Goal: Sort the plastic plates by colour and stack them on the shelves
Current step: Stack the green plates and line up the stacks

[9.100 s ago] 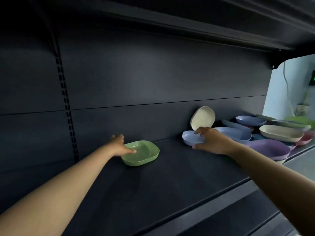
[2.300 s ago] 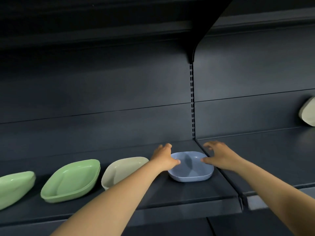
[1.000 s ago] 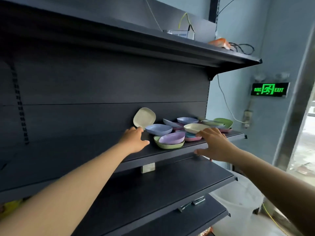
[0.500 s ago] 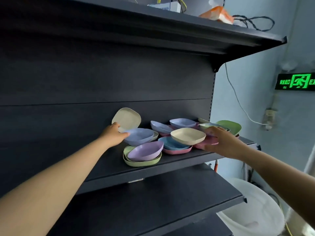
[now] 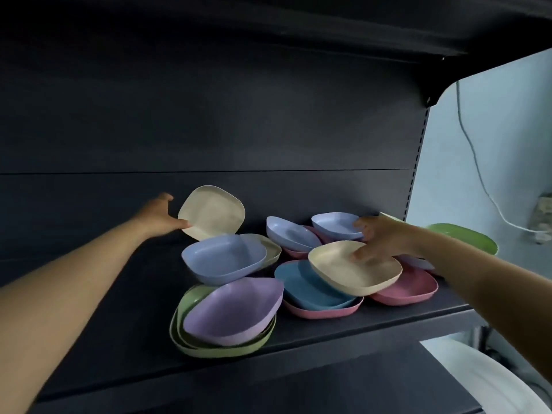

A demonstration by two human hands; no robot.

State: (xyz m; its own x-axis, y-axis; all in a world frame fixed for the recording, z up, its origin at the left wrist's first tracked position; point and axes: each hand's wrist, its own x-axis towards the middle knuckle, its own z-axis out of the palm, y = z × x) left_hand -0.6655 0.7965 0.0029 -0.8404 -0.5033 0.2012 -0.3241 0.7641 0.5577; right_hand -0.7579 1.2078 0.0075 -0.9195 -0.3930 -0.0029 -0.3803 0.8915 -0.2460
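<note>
The dark shelf (image 5: 343, 330) carried the whole unsorted heap of plastic plates, none yet grouped by colour here. Largest at the front lay the lilac plate (image 5: 233, 312), tilted in a nest of green plates (image 5: 185, 333). Above it a pale blue plate (image 5: 224, 259) perched half on another cream one, and a darker blue plate (image 5: 307, 289) sat in a pink plate (image 5: 322, 310).

The left hand (image 5: 159, 218) pinched the edge of the cream plate (image 5: 213, 212) leaning upright against the back panel, fingers closed narrow on its rim. The right hand (image 5: 379, 237) had its fingers spread loosely over the rim of the second cream plate (image 5: 355, 268); whether it truly gripped, I could not tell.

Lifting either cream plate likely risked nudging the tilted neighbours (smooth plastic slides readily), sending the lilac or pale blue plate off the shelf's front edge.
</note>
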